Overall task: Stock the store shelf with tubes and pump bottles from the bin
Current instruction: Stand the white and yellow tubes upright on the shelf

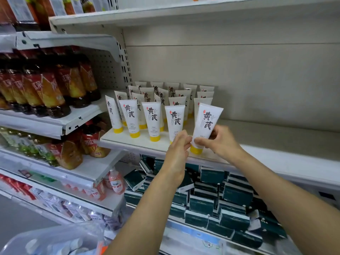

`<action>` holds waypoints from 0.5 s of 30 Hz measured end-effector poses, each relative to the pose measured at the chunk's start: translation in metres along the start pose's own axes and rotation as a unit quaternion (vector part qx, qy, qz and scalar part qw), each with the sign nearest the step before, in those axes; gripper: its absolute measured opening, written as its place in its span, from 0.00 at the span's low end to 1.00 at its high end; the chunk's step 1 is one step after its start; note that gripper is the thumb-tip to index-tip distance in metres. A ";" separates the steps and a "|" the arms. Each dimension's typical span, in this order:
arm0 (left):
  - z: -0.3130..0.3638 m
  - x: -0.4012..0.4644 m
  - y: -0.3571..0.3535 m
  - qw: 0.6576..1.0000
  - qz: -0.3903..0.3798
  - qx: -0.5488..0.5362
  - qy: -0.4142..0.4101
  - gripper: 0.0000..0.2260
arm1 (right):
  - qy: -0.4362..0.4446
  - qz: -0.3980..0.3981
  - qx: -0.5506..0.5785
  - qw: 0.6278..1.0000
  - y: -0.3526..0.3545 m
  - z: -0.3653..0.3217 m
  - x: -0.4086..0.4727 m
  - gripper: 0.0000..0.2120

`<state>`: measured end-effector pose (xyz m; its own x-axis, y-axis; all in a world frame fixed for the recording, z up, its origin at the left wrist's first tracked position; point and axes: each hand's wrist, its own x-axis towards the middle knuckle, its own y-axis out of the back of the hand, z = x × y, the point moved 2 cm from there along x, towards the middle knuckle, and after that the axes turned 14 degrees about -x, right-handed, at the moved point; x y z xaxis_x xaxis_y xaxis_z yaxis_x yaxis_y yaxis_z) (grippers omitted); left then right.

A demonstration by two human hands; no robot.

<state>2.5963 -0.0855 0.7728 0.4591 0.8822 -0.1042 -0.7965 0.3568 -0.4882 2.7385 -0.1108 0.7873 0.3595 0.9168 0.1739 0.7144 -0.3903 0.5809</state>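
Several white tubes with yellow caps [150,120] stand cap-down in rows on the white shelf [276,142]. One more white tube [207,122] leans at the right end of the front row, its yellow cap resting on the shelf edge. My right hand [220,140] pinches this tube low on its body from the right. My left hand [179,146] touches its lower left side with the fingertips. A clear plastic bin [55,240] with pale tubes and bottles inside shows at the bottom left.
The shelf to the right of the tubes is bare. Dark green boxes [211,197] fill the shelf below. Dark drink bottles with red labels [46,85] stand on the left-hand shelves, with pouches and packets lower down. Another shelf board [165,13] hangs overhead.
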 end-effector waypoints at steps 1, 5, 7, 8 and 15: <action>-0.002 0.002 -0.002 1.000 0.001 -0.009 0.013 0.18 | -0.007 0.005 -0.010 1.000 0.001 0.005 0.004 0.14; -0.007 0.010 -0.012 0.998 -0.001 -0.036 0.045 0.21 | -0.027 -0.012 -0.060 0.998 -0.005 0.020 0.013 0.21; -0.006 0.014 -0.014 0.998 0.005 -0.036 0.047 0.20 | -0.022 -0.019 -0.076 0.997 -0.008 0.023 0.017 0.22; -0.006 0.017 -0.015 0.998 0.009 -0.036 0.048 0.20 | -0.017 -0.026 -0.082 0.996 -0.009 0.023 0.018 0.22; -0.005 0.018 -0.014 0.998 0.020 -0.036 0.051 0.17 | -0.022 -0.043 -0.077 0.996 -0.012 0.022 0.019 0.24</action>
<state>2.6180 -0.0759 0.7739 0.4678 0.8582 -0.2111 -0.7867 0.2954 -0.5421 2.7499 -0.0900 0.7661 0.3288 0.9405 0.0861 0.6448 -0.2901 0.7072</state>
